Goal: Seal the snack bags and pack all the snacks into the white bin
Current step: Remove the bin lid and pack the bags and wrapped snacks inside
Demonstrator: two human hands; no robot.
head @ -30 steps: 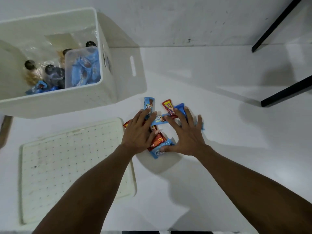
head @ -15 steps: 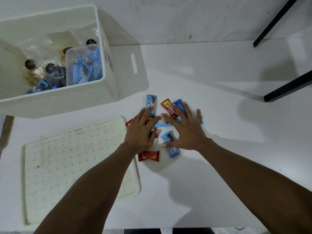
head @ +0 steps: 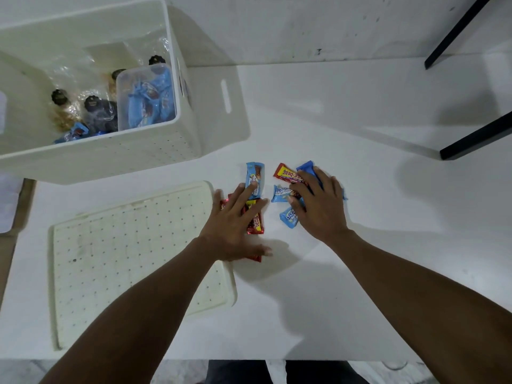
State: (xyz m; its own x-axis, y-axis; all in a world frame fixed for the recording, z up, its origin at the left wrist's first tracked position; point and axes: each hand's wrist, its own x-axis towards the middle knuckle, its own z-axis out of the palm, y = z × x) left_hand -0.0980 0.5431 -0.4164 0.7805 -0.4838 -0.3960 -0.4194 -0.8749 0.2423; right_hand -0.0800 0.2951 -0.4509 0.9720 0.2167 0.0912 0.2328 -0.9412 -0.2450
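Under both flat, open hands, left and right, lie snack bars, ungrasped.

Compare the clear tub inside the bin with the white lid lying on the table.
The clear tub is see-through and deep, holding blue snack packs; the white lid is opaque, flat and dotted with small holes. The tub stands inside the white bin; the lid lies outside it. Both are rectangular plastic.
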